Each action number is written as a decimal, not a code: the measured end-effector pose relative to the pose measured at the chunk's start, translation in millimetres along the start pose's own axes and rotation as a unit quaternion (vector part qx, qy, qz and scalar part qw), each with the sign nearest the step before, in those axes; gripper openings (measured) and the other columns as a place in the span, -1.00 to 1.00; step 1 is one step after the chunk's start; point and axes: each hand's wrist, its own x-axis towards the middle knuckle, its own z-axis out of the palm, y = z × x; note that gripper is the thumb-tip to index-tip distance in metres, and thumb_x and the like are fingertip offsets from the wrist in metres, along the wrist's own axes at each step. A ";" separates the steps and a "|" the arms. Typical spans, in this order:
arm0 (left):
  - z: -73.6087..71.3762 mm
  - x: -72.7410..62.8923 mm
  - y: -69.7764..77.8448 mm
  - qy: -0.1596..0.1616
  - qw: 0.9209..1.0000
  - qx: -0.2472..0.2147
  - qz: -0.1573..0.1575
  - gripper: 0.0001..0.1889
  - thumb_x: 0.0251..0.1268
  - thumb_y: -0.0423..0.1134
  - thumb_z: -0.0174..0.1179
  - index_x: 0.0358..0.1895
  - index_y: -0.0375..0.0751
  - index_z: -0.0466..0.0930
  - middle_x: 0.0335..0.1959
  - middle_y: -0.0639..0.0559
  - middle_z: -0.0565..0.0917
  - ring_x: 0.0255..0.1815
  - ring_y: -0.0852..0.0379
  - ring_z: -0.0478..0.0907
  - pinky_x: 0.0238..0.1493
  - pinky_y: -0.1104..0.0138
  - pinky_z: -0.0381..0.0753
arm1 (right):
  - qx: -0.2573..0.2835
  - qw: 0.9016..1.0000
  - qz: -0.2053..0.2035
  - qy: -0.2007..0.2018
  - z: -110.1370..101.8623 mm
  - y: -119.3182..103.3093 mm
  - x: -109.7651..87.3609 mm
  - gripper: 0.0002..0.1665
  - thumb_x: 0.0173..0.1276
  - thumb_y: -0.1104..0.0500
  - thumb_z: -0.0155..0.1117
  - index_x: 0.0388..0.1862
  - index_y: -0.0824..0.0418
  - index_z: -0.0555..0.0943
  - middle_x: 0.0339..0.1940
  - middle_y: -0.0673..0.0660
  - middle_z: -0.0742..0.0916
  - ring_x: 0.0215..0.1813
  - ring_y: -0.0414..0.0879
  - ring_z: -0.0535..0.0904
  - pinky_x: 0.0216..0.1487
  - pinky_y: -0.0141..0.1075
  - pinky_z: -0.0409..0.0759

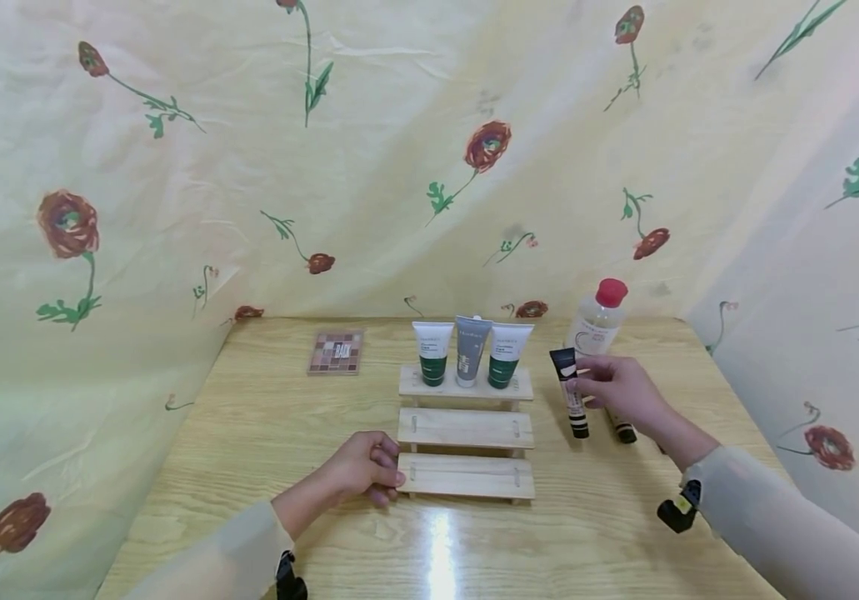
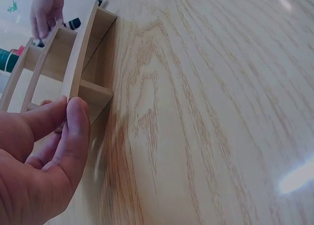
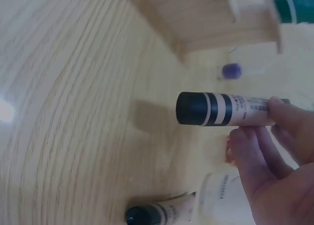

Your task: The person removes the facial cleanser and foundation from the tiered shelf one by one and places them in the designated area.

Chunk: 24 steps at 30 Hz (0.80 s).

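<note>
At the centre of the head view a three-step wooden rack [image 1: 465,428] stands on the desk [image 1: 264,433], with bare wood to its left and along the lower edge of the frame. The left hand [image 1: 364,469] grips the left end of the rack's lowest step; in the left wrist view the thumb [image 2: 73,136] presses that end while the fingers curl behind it. The top step carries three tubes standing cap-down: a white-and-green tube [image 1: 432,352], a grey tube [image 1: 471,350] and a second white-and-green tube [image 1: 506,355]; the two lower steps hold nothing. Right of the rack, the right hand [image 1: 620,390] pinches a beige tube with a black cap [image 1: 570,392], held just above the desk, its long axis nearly upright, the cap end down. Another tube [image 1: 622,429] lies just right of it, beneath the hand. A red-capped bottle [image 1: 596,323] stands behind the hand, and an eyeshadow palette [image 1: 336,352] lies at centre left.
</note>
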 end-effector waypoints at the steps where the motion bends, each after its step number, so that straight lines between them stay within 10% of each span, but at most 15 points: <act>1: 0.1 -0.1 0.0 -0.001 1.000 0.000 0.001 -0.56 0.23 -0.53 0.39 0.12 -0.45 0.43 -0.28 -0.18 0.61 -0.45 0.02 0.70 -0.40 0.18 0.85 | 0.001 1.000 0.005 -0.005 0.7 3.5 3.0 -0.35 0.47 0.13 0.37 0.38 0.49 0.45 0.05 0.41 0.74 -0.10 0.03 0.78 -0.08 -0.09 0.85; 24: -0.4 1.0 0.1 -0.001 1.000 0.000 0.006 -0.57 0.23 -0.54 0.38 0.11 -0.45 0.42 -0.31 -0.15 0.62 -0.47 0.03 0.70 -0.43 0.18 0.84 | 0.001 0.994 0.110 -0.027 15.8 41.9 33.4 -0.30 0.44 0.05 0.40 0.37 0.46 0.46 0.04 0.32 0.75 -0.13 -0.07 0.70 -0.16 -0.07 0.85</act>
